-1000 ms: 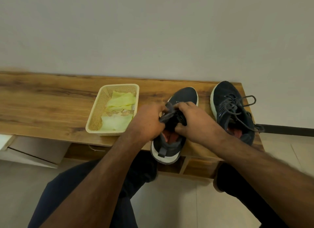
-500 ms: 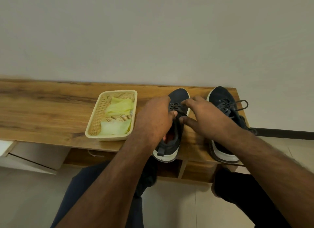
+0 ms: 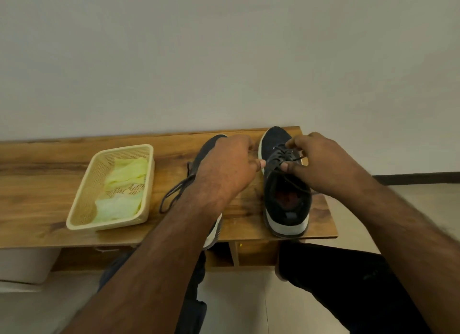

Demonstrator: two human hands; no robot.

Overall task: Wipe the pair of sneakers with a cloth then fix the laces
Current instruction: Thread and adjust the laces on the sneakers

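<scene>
My left hand (image 3: 230, 166) and right hand (image 3: 321, 163) each pinch a lace (image 3: 286, 156) of the right sneaker (image 3: 286, 196), fingers curled tight on it. I count two dark sneakers on the wooden bench (image 3: 37, 184); the left sneaker (image 3: 206, 149) lies mostly under my left forearm, its laces loose. One cream basket (image 3: 84, 199) holds two pale cloths (image 3: 124, 174).

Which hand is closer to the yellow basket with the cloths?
Left. The left hand hovers over the left sneaker, just right of the basket; the right hand is farther, at the right sneaker's laces.
</scene>
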